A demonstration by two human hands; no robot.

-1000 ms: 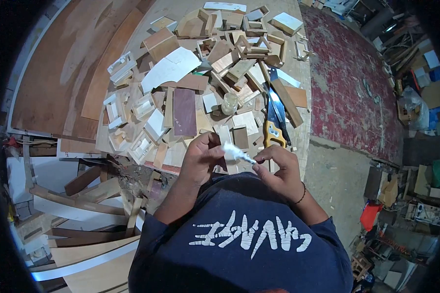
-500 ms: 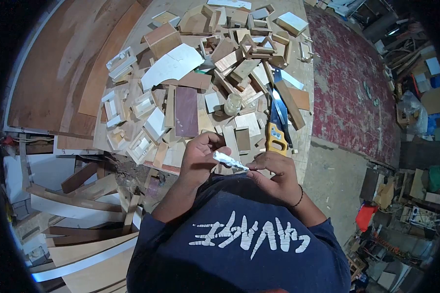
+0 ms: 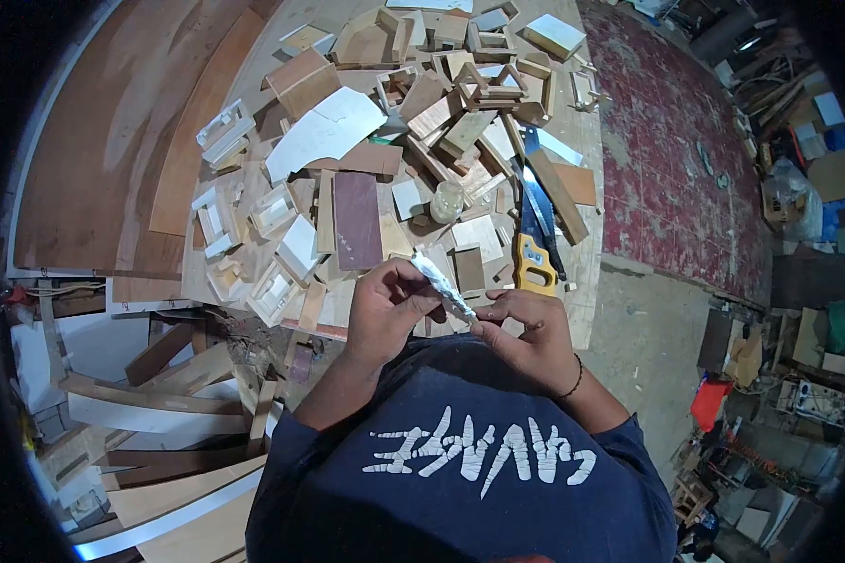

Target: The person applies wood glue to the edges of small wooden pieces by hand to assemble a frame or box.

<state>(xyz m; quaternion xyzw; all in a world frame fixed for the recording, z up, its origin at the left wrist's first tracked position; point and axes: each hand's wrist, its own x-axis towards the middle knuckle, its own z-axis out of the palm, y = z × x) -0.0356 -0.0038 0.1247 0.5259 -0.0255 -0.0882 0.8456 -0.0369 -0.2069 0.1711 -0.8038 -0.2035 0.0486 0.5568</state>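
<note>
A crumpled silvery-white tube [image 3: 441, 284] slants between my hands, just in front of my dark shirt. My left hand [image 3: 387, 308] is closed, its thumb and fingers pressed against the upper part of the tube. At the tube's lower, narrower end, my right hand [image 3: 532, 336] pinches with thumb and forefinger. Beyond the hands lie a small wooden block [image 3: 468, 269] and a handsaw with a yellow handle [image 3: 535, 263]. A glass jar [image 3: 447, 202] stands among the wood pieces.
Small wooden frames and offcuts crowd the worktable [image 3: 582, 272], with a white curved panel [image 3: 327, 131] and a purple-brown board [image 3: 358, 220] among them. Large plywood sheets [image 3: 94, 141] stand at the left, above stacked boards [image 3: 160, 403]. Red flooring [image 3: 676, 169] lies right of the table.
The tube has turned steeper, its upper end now pointing farther away from my body. My left fingers have shifted along its side, while my right hand still pinches the lower end.
</note>
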